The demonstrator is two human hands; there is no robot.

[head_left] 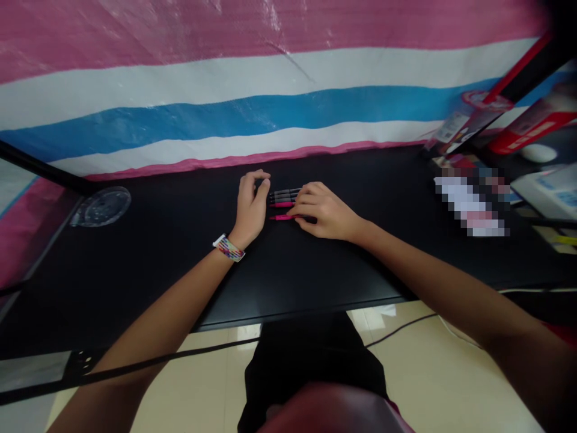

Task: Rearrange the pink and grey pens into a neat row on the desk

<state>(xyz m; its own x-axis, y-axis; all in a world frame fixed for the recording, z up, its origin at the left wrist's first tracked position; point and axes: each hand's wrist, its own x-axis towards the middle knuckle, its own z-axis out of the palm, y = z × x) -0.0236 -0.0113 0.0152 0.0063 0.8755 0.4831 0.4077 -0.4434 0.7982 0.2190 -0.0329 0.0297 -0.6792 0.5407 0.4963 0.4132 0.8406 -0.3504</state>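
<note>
Several pens lie side by side on the black table (180,264) in front of me. Dark-barrelled pens (282,196) make up the back of the row, with a pink pen (282,205) along its near side. Slightly closer to me is another pink pen (282,217), pinched at its right part by my right hand (322,211), whose fingers also cover the right ends of the row. My left hand (251,204) rests on its edge just left of the pens, fingers loosely curved and thumb apart, holding nothing visible. A colourful woven band (229,248) circles my left wrist.
A clear plastic lid (103,206) lies at the far left. On the right stand a plastic cup (469,117) with a red straw, a red bottle (532,123) and a white device (552,186), beside a pixelated item (473,201). Striped sheeting (270,108) hangs behind the table.
</note>
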